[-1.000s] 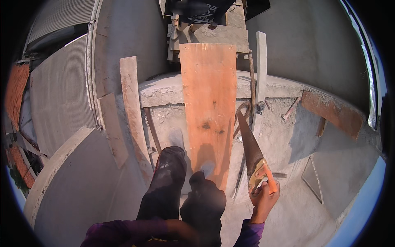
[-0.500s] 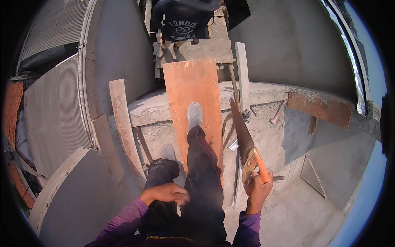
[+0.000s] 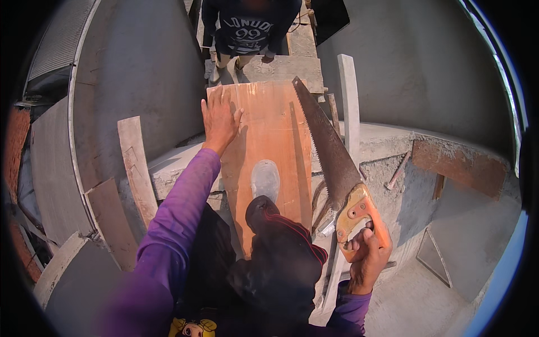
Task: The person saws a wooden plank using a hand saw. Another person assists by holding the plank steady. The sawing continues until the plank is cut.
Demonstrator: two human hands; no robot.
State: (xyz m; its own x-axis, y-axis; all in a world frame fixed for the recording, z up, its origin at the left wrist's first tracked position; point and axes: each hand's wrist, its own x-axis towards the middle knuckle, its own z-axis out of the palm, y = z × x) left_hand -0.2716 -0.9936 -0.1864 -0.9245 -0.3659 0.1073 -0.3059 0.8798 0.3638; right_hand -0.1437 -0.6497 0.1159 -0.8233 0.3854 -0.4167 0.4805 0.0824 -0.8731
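Gripped in my right hand (image 3: pixel 368 253) is a handsaw (image 3: pixel 331 149) with an orange, worn wooden handle. Its rusty blade slants up and to the left, its tip near the far right corner of an orange-brown wooden board (image 3: pixel 264 123). My left hand (image 3: pixel 222 119) lies open on the board's far left corner, fingers spread toward the far edge. A grey shoe (image 3: pixel 265 180) presses on the middle of the board. The blade casts a shadow along the board's right side.
Beyond the board, a person in a dark shirt (image 3: pixel 247 28) stands by rough planks (image 3: pixel 281 68). An upright timber (image 3: pixel 349 101) rises right of the saw; a hammer (image 3: pixel 397 173) lies on the concrete ledge. A leaning plank (image 3: pixel 136 168) stands at left.
My left hand has reached forward from over my legs onto the board's far corner. The saw has come up and nearer to the board, and I lean further forward.
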